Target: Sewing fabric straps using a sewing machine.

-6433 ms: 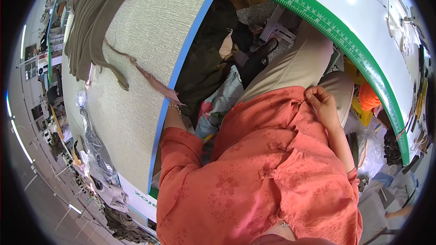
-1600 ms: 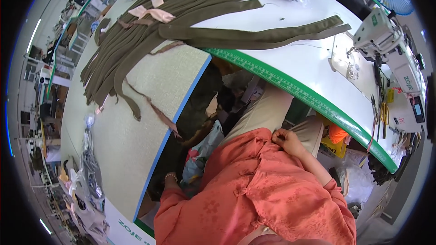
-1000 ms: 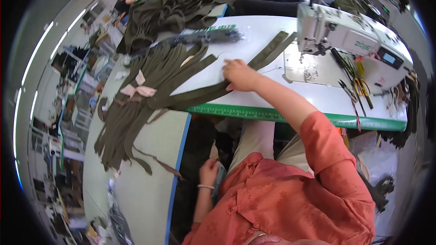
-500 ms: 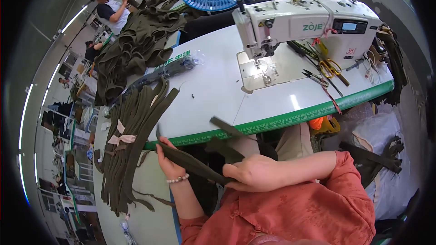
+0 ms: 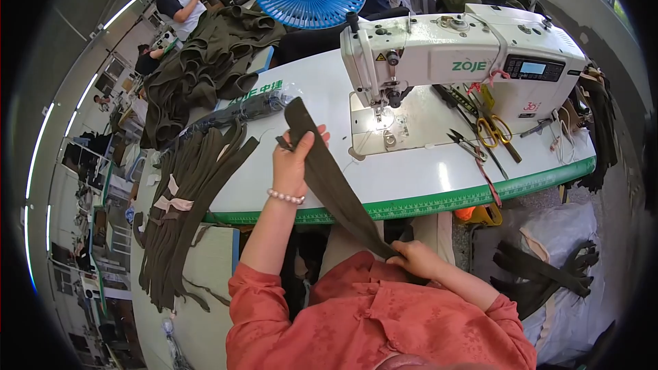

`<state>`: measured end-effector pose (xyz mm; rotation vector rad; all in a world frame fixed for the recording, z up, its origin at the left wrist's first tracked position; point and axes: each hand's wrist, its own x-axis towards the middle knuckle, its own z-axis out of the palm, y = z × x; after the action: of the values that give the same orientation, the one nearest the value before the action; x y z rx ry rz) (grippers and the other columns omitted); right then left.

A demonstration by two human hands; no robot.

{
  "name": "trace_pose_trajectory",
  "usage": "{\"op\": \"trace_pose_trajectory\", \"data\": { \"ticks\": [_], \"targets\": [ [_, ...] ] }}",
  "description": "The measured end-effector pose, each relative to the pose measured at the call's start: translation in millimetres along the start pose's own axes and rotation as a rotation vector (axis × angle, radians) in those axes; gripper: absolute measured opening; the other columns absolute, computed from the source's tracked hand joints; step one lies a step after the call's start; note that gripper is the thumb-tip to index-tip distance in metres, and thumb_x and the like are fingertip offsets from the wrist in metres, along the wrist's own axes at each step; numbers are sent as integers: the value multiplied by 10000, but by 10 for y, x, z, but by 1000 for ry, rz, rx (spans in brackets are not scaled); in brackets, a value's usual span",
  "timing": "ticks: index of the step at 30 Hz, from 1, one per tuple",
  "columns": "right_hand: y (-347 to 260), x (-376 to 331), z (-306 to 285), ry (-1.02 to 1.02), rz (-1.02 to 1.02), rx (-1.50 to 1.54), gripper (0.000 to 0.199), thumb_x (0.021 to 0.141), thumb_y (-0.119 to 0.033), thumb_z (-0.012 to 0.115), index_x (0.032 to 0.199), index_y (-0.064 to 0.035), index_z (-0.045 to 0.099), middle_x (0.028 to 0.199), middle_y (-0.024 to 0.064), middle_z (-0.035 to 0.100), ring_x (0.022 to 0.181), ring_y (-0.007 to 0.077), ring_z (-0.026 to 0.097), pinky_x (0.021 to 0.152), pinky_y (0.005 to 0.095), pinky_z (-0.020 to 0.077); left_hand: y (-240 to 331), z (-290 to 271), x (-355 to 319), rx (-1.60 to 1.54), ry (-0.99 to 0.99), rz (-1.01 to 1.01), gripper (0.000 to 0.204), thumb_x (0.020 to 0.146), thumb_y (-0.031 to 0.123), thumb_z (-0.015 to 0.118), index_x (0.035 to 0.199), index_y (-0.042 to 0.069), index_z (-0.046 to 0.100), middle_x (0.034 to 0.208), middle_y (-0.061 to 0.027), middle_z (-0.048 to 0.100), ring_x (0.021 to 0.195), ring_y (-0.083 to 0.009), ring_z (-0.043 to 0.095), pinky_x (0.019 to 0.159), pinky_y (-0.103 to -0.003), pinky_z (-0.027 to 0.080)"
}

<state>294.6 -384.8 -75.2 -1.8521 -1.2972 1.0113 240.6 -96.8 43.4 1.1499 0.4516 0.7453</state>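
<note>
- Left hand (image 5: 291, 168), in the head view, pinches a dark olive fabric strip (image 5: 336, 188) near its upper end.
- Right hand (image 5: 418, 259) grasps the strip's lower end by the lap.
- Between them, it slants across the white tabletop's (image 5: 404, 175) green front edge (image 5: 439, 201).
- Leftward lies a strip bundle (image 5: 181, 233); rightward stands a sewing machine (image 5: 439, 51).

Passable along front edge of table (image 5: 411, 181) between strip (image 5: 339, 192) and snips (image 5: 467, 144). Obstructed at left end by bundle (image 5: 175, 247), toward right back edge by machine (image 5: 435, 48).
</note>
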Motion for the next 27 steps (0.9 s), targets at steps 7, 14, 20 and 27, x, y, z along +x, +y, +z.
{"op": "trace_pose_trajectory", "data": {
  "ticks": [7, 14, 20, 27],
  "targets": [
    [-467, 2, -577, 240, -206, 16, 261, 806, -176, 699, 983, -11, 601, 819, 137, 649, 753, 258, 638, 685, 338, 500, -180, 243, -511, 43, -216, -113, 302, 875, 131, 633, 1091, -17, 484, 1075, -198, 625, 950, -259, 638, 807, -350, 538],
    [-1051, 262, -338, 789, -432, 226, 230, 837, -143, 674, 1005, -3, 601, 840, 56, 639, 776, 97, 564, 717, 244, 461, -160, 340, -941, -1, -297, -49, 244, 897, 77, 587, 1073, -31, 456, 1022, -186, 646, 917, -252, 651, 796, -333, 541],
    [-965, 435, 35, 305, -313, 334, 200, 864, -139, 646, 977, 18, 594, 832, 34, 641, 781, 110, 578, 700, 259, 470, 122, 56, -924, 12, -218, 72, 259, 906, 170, 594, 1051, -16, 488, 1056, -182, 636, 928, -255, 649, 807, -337, 535],
    [-1197, 537, -10, 103, -164, 1014, 134, 890, -112, 612, 965, -2, 594, 807, -15, 611, 788, 84, 579, 680, 237, 461, -13, -392, -217, 645, -22, 326, 243, 880, 237, 643, 892, 1, 586, 747, -29, 629, 640, -81, 545, 588, -221, 435]
  ]
}}
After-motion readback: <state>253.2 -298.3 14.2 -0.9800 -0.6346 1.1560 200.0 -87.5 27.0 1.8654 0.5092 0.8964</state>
